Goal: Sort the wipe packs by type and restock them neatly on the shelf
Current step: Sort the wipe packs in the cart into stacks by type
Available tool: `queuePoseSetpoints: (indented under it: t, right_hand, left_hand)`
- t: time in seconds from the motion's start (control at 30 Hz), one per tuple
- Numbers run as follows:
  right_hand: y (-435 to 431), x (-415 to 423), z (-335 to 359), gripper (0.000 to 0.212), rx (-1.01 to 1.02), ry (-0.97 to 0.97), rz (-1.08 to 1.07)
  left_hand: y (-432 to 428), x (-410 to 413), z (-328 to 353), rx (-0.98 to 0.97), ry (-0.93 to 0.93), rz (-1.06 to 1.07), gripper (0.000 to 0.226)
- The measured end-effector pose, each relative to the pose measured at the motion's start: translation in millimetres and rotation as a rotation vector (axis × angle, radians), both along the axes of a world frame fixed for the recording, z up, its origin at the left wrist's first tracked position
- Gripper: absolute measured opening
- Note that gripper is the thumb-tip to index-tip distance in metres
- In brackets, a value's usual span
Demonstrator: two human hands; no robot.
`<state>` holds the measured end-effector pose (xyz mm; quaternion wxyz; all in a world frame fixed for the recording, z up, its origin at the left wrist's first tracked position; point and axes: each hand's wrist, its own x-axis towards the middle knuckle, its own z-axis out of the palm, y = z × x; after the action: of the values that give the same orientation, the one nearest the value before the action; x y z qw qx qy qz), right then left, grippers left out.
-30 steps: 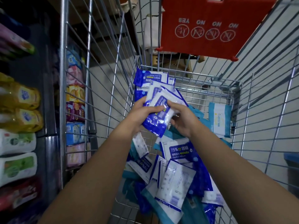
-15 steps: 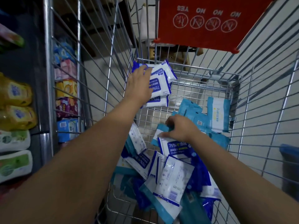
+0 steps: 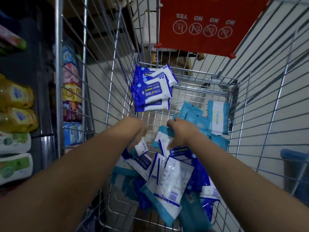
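Left grip (image 3: 138,131) now hangs empty, withdrawn from the alcohol wipe packs (image 3: 151,91) stacked at twelve o'clock. Right grip (image 3: 182,131) clasps a teal wipe pack (image 3: 161,131): light, soft, slippery, probably best pinched edgewise.

A dark metal shelving unit (image 3: 39,69) is standing beyond the left edge of the silver wire shopping cart (image 3: 217,78), carrying yellow bottles (image 3: 16,97). Pale flooring (image 3: 100,84) is showing through the wires. A blue bin (image 3: 296,158) is sitting off the right edge. Lighting is appearing dim.
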<state>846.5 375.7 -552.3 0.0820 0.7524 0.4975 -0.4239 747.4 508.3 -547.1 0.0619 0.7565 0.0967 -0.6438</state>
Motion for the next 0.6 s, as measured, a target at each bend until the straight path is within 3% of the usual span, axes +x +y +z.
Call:
queuePoseSetpoints:
  t: [0.2,0.4,0.5,0.6]
  right_hand:
    - [-16,9,6,0.075,-0.061,-0.036,-0.029]
    - [-14,15,16,0.049,-0.114,0.060,-0.053]
    - [-14,24,16,0.032,-0.124,0.151,-0.080]
    - [-15,38,17,0.019,-0.057,0.283,-0.265]
  left_hand:
    - [1,-6,-2,-0.035,0.018,0.154,0.066]
    - [18,-13,8,-0.064,-0.377,0.513,0.030]
    - [23,-8,11,-0.067,-0.595,0.595,0.029]
    - [35,-4,15,-0.101,-0.765,0.721,0.027]
